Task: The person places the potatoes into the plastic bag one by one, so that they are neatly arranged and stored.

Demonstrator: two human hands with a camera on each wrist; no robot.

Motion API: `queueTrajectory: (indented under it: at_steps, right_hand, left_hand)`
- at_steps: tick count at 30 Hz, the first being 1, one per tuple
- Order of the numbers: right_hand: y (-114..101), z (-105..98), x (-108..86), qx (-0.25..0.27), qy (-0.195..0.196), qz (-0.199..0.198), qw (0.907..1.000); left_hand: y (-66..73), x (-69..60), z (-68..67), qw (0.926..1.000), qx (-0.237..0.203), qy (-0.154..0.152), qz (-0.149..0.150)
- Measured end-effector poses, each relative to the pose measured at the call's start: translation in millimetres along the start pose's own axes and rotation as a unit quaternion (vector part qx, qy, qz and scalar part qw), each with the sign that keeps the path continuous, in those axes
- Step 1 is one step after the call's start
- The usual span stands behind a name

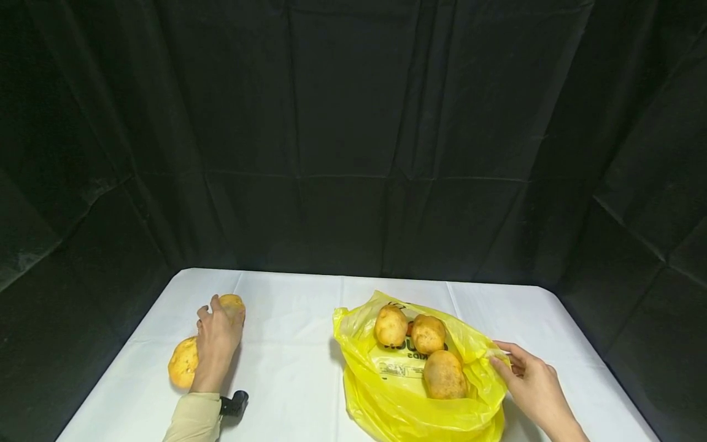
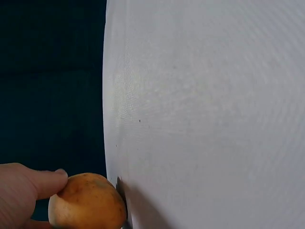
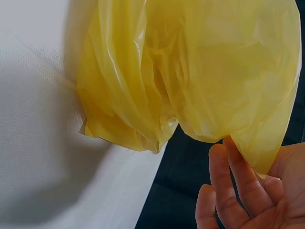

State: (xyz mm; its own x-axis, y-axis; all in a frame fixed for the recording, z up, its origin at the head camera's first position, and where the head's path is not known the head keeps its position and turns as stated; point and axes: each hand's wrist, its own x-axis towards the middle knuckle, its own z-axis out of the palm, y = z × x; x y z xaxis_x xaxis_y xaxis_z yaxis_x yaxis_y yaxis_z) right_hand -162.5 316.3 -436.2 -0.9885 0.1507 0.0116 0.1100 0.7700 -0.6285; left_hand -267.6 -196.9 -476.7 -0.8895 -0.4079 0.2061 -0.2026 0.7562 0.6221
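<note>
Altogether, five potatoes (image 1: 391, 326), one yellow bag (image 1: 417, 412).

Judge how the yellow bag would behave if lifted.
The yellow bag would probably flop: it looks thin and creased. Its three potatoes look rounded and loose, so they'd likely roll. Lifted only where the right hand pinches, it might tip.

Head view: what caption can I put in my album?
Left hand gripping one potato, right hand pinching a yellow bag with three potatoes inside.
</note>
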Motion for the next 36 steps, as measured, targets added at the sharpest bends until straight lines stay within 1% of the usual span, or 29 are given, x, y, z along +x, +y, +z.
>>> queueTrajectory:
  at_steps: [3, 7, 14, 20, 25, 31, 34, 36]
  right_hand:
    - [0.4, 1.6, 0.2, -0.001, 0.0, 0.003, 1.0]
    - [0.8, 2.7, 1.0, 0.0, -0.002, 0.007, 1.0]
    - [1.6, 2.3, 1.5, 0.004, 0.0, -0.001, 1.0]
    - [4.0, 3.7, 2.7, 0.003, 0.004, -0.002, 1.0]
    - [4.0, 4.2, 2.3, 0.003, 0.005, -0.003, 1.0]
    - [3.9, 4.0, 1.8, 0.004, 0.004, -0.009, 0.9999]
    - [3.0, 4.2, 1.9, 0.002, 0.006, -0.007, 1.0]
    - [2.3, 4.9, 2.3, 0.0, 0.006, -0.002, 1.0]
  left_hand:
    - [-0.4, -0.8, 1.6, 0.9999, 0.002, -0.01, 0.01]
    - [0.3, -1.8, 4.9, 0.9996, 0.0, -0.012, 0.024]
    - [0.6, -2.9, 8.1, 0.9997, -0.012, -0.008, 0.019]
    - [-2.7, -6.0, 8.4, 0.9993, -0.035, 0.011, 0.012]
    - [-5.0, -10.4, 8.5, 0.9977, -0.062, 0.028, -0.005]
    - [-1.5, -17.2, 4.0, 0.9926, -0.114, 0.042, -0.005]
    - [1.2, -20.7, 0.5, 0.989, -0.144, 0.033, -0.016]
    - [2.4, -22.5, -1.3, 0.987, -0.158, 0.02, -0.022]
